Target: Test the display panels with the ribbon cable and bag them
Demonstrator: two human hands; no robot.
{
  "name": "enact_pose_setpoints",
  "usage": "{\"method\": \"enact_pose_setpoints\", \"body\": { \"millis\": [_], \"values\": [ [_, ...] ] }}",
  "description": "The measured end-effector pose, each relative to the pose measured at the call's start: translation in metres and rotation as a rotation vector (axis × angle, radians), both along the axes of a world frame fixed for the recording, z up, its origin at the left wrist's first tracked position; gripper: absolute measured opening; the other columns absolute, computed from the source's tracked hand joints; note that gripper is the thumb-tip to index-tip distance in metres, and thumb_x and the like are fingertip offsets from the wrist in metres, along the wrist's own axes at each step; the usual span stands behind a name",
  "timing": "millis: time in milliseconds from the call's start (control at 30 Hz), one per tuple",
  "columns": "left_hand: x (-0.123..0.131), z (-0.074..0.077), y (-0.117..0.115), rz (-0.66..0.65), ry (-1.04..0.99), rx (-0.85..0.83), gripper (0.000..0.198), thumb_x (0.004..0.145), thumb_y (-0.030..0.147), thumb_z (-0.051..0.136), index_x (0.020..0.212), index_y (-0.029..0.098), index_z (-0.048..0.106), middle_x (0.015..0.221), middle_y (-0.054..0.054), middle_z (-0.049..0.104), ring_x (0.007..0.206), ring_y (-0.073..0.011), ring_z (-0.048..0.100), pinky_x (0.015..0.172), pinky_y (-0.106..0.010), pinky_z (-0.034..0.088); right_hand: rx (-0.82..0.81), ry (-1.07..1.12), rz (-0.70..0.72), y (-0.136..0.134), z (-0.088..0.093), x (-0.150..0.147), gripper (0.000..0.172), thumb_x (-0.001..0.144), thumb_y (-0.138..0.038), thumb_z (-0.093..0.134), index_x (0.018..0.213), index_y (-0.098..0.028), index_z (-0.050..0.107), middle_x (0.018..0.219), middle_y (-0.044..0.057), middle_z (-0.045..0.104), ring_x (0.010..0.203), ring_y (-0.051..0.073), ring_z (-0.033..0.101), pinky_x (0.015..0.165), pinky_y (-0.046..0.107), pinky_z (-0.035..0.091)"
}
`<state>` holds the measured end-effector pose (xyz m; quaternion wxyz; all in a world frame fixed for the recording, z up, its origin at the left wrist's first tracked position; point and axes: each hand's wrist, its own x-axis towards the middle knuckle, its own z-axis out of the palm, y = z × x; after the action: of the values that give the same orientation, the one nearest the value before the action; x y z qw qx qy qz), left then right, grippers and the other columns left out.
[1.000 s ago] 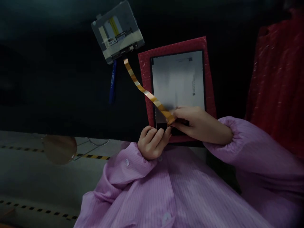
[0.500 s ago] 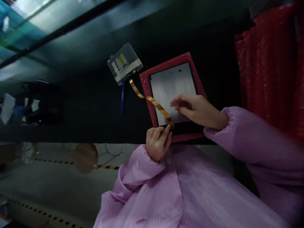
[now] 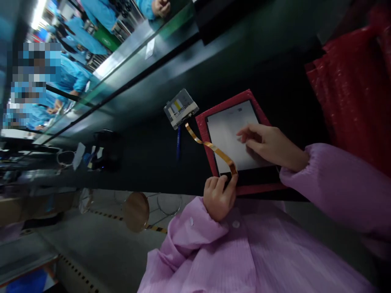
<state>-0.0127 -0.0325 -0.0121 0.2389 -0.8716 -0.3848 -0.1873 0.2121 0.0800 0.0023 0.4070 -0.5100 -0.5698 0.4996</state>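
A flat display panel with a white face lies on a sheet of red bubble wrap on the dark table. From a small grey electronic unit, an orange flat ribbon cable runs across to the panel's near edge. My left hand is at that edge, other fingers curled, its index finger on the cable's end. Above the panel's right part is my right hand, fingers bent and thumb apart from the index finger. Nothing shows in it, though its shadowed palm is partly hidden.
A blue pen lies below the grey unit. Red bubble wrap is heaped at the right. Dark equipment sits on the table's left part. A round stool stands beyond the near edge. People in blue work clothes are at the upper left.
The camera view has turned, so the table and everything on it appear farther right and lower, and co-workers now show. Both hands keep nearly the same places over the panel and cable.
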Motion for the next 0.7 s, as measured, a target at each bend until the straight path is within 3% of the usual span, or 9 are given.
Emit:
{"method": "enact_pose_setpoints", "body": {
  "millis": [67, 133, 167, 233, 300, 333, 400, 533, 700],
  "values": [
    [-0.013, 0.021, 0.013, -0.107, -0.017, -0.126, 0.028, 0.111, 0.026, 0.053, 0.122, 0.017, 0.077, 0.101, -0.006, 0.07, 0.091, -0.0085, 0.063, 0.082, -0.024, 0.05, -0.048, 0.002, -0.021, 0.0, 0.005, 0.0, 0.033, 0.09, -0.01, 0.053, 0.114, -0.011, 0.076, 0.111, 0.004, 0.073, 0.086, 0.0, 0.061, 0.082, 0.014, 0.045],
    [-0.039, 0.05, 0.047, -0.235, -0.048, -0.203, 0.029, 0.112, 0.025, 0.05, 0.116, 0.015, 0.077, 0.101, -0.006, 0.072, 0.091, -0.005, 0.065, 0.082, -0.017, 0.053, -0.061, 0.014, -0.029, 0.001, 0.006, -0.001, 0.031, 0.092, -0.011, 0.054, 0.112, -0.011, 0.076, 0.116, 0.004, 0.073, 0.088, 0.001, 0.062, 0.084, 0.015, 0.044],
    [-0.056, 0.066, 0.07, -0.222, -0.079, -0.117, 0.029, 0.111, 0.022, 0.05, 0.105, 0.015, 0.077, 0.1, -0.006, 0.073, 0.094, -0.0057, 0.066, 0.086, -0.016, 0.055, -0.063, 0.018, -0.028, 0.002, 0.005, -0.001, 0.03, 0.092, -0.012, 0.054, 0.112, -0.011, 0.076, 0.117, 0.004, 0.073, 0.089, 0.001, 0.062, 0.085, 0.015, 0.044],
    [-0.091, 0.094, 0.126, -0.015, -0.233, 0.053, 0.033, 0.111, 0.024, 0.049, 0.095, 0.012, 0.075, 0.106, -0.009, 0.073, 0.099, -0.0084, 0.068, 0.092, -0.018, 0.057, -0.06, 0.022, -0.027, 0.003, 0.003, -0.001, 0.03, 0.092, -0.012, 0.055, 0.114, -0.011, 0.076, 0.114, 0.004, 0.073, 0.089, 0.001, 0.063, 0.086, 0.016, 0.044],
    [-0.117, 0.113, 0.18, 0.383, -0.341, -0.03, 0.035, 0.108, 0.026, 0.054, 0.129, 0.011, 0.077, 0.128, -0.014, 0.069, 0.11, -0.0126, 0.067, 0.097, -0.023, 0.059, -0.04, 0.024, -0.029, 0.005, -0.001, -0.001, 0.031, 0.092, -0.012, 0.055, 0.115, -0.011, 0.076, 0.111, 0.004, 0.073, 0.087, 0.001, 0.063, 0.085, 0.015, 0.044],
    [-0.125, 0.118, 0.201, 0.534, -0.335, -0.112, 0.041, 0.106, 0.023, 0.054, 0.141, 0.011, 0.073, 0.14, -0.016, 0.064, 0.121, -0.0155, 0.066, 0.108, -0.026, 0.058, -0.028, 0.026, -0.032, 0.005, -0.002, -0.001, 0.031, 0.091, -0.012, 0.056, 0.114, -0.01, 0.076, 0.11, 0.004, 0.074, 0.087, 0.001, 0.063, 0.084, 0.015, 0.044],
    [-0.131, 0.12, 0.229, 0.705, -0.274, -0.218, 0.051, 0.105, 0.021, 0.053, 0.154, 0.013, 0.067, 0.152, -0.017, 0.057, 0.139, -0.0212, 0.058, 0.126, -0.035, 0.051, -0.015, 0.026, -0.041, 0.006, -0.002, 0.0, 0.03, 0.09, -0.012, 0.057, 0.113, -0.009, 0.076, 0.11, 0.004, 0.074, 0.087, 0.001, 0.064, 0.084, 0.015, 0.044],
    [-0.125, 0.114, 0.235, 0.749, -0.143, -0.261, 0.058, 0.107, 0.025, 0.048, 0.163, 0.02, 0.061, 0.16, -0.012, 0.053, 0.147, -0.0256, 0.049, 0.14, -0.046, 0.037, -0.031, -0.008, -0.033, 0.006, 0.003, 0.001, 0.03, 0.092, -0.013, 0.055, 0.113, -0.01, 0.076, 0.111, 0.005, 0.074, 0.088, 0.001, 0.064, 0.084, 0.015, 0.044],
    [-0.127, 0.112, 0.229, 0.763, -0.117, -0.25, 0.06, 0.105, 0.025, 0.045, 0.162, 0.022, 0.064, 0.157, -0.013, 0.054, 0.145, -0.0266, 0.048, 0.141, -0.049, 0.035, -0.052, -0.056, -0.011, 0.006, 0.004, 0.001, 0.03, 0.093, -0.014, 0.056, 0.115, -0.012, 0.076, 0.117, 0.004, 0.073, 0.094, 0.002, 0.064, 0.086, 0.015, 0.046]
  ]
}}
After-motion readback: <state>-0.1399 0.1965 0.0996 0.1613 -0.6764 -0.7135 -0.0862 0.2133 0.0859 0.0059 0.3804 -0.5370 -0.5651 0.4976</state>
